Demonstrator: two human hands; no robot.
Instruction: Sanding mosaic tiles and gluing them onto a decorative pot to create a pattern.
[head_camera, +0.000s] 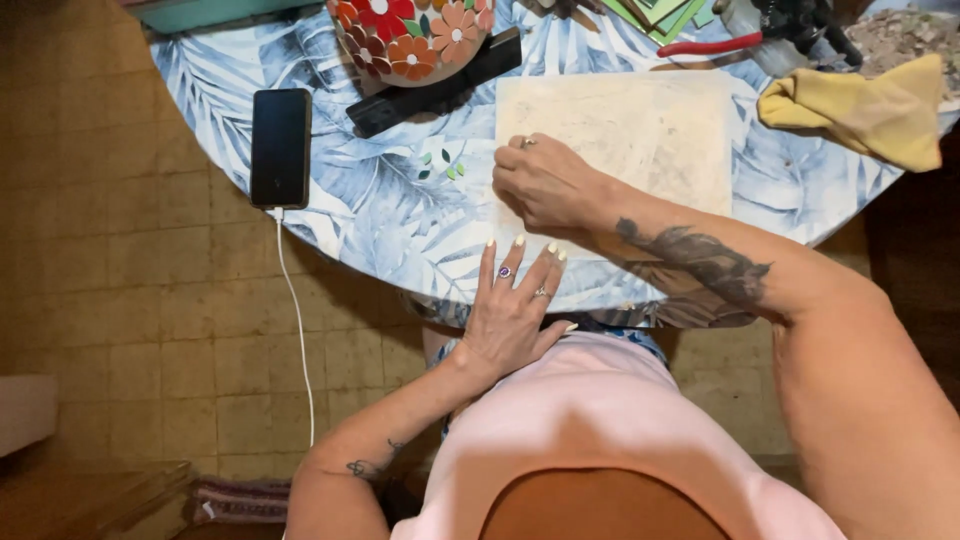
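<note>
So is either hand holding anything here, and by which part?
The left hand lies flat and open on the table edge, holding nothing. The right hand is curled at the pale board; whether its fingertips pinch something cannot be told.

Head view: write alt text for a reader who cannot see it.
Seen from above, a person's right hand rests curled on a pale square slab on a leaf-patterned round table, the left hand flat at its edge. A charging phone lies left.

1. Bench (380, 215): smooth printed cover with a leaf pattern and a slight sheen.
2. Board (640, 130): matt, pale, with a rough, smeared surface.
3. Phone (281, 147): glossy black glass.
4. Cloth (870, 110): soft yellow fabric, matt.
5. Pot (410, 40): glossy mosaic tile flowers.
</note>
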